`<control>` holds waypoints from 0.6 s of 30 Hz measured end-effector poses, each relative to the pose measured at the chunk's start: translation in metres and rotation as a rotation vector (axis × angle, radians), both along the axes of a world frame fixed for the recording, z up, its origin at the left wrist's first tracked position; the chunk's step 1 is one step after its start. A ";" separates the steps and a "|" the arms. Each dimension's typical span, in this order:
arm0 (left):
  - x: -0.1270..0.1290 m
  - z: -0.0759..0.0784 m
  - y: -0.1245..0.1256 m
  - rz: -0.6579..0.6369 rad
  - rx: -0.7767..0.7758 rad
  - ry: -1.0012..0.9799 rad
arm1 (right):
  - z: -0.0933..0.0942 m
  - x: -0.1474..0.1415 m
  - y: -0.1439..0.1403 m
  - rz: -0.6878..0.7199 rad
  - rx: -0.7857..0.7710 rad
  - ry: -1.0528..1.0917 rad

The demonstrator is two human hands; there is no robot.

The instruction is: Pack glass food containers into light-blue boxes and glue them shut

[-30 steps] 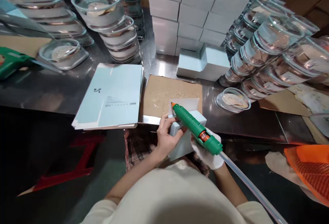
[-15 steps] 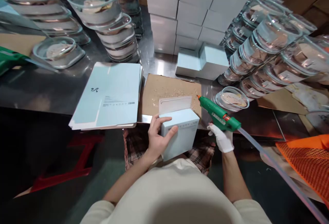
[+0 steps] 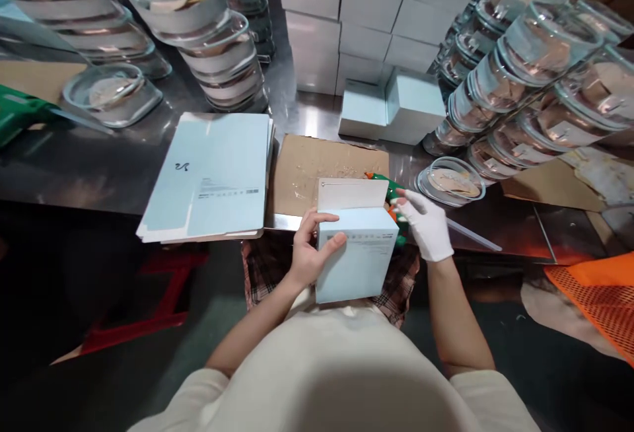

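Note:
A pale blue box (image 3: 357, 267) is held by my bare left hand (image 3: 314, 247), thumb on the near face and fingers along its left and top. At the far side its white flap (image 3: 354, 194) stands up, with a small shiny bead near the left corner. My right hand (image 3: 426, 224), in a white glove, is just right of the box with fingers apart and nothing gripped. Between that hand and the box, a green glue gun (image 3: 393, 189) with an orange tip lies partly hidden behind the box. Its clear glue stick (image 3: 474, 234) sticks out to the right.
Flat pale blue cartons (image 3: 222, 154) lie stacked at left. A cardboard sheet (image 3: 302, 168) with glue specks is beyond the box. White boxes (image 3: 366, 36) are piled at the back. Clear round tubs (image 3: 525, 62) tower at right, others (image 3: 218, 69) at left.
My right hand has let go of the glue gun, which has moved left behind the box. The box has turned slightly and shifted right in my left hand.

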State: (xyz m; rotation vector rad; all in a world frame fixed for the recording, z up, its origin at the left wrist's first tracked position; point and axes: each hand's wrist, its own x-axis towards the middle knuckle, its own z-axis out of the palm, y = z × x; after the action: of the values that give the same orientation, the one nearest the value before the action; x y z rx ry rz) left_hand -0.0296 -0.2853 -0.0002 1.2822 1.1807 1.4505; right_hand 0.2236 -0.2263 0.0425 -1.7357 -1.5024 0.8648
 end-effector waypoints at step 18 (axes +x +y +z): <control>-0.016 0.001 0.011 -0.066 0.125 -0.067 | 0.017 -0.012 -0.004 0.935 0.389 0.122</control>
State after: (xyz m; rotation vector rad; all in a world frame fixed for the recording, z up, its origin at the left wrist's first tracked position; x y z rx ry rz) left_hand -0.0454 -0.2744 0.0010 1.3339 1.0081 1.5261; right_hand 0.2112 -0.2301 0.0591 -0.6392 -2.2339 0.9864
